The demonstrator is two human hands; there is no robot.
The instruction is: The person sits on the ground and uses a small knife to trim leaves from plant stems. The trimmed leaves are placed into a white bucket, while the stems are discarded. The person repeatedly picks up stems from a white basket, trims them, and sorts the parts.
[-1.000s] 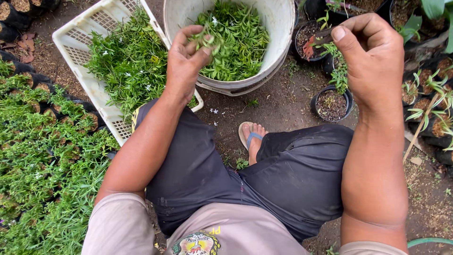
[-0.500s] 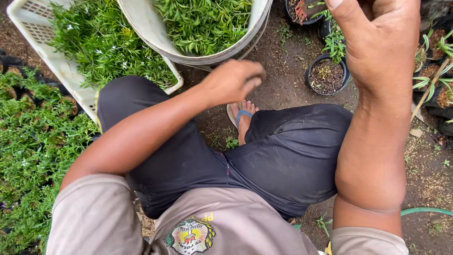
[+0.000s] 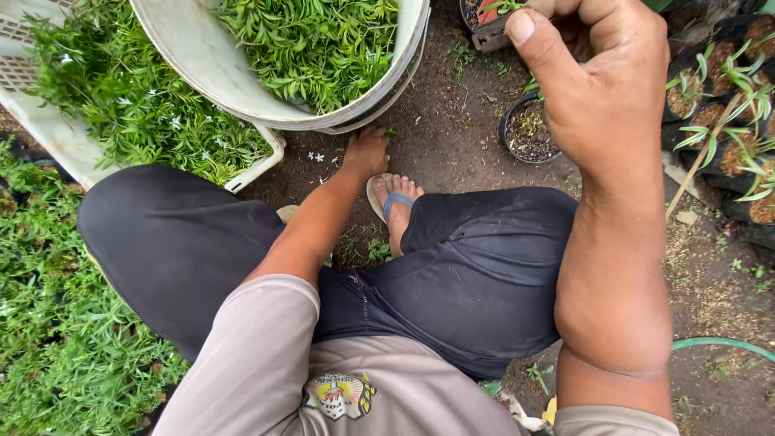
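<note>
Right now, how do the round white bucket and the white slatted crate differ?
The round white bucket has smooth solid walls; the white slatted crate is rectangular with open slots. The bucket holds loose green cuttings, while the crate's greenery carries small white flowers. The left hand rests on the soil just under the bucket's rim, away from the crate. Both are white plastic and full of greenery.

The left hand [image 3: 367, 152] reaches down and forward at the end of a nearly straight arm, fingers curled low near the ground. The right hand [image 3: 601, 77] is raised close to the camera, fingers bent, thumb extended, forearm upright
</note>
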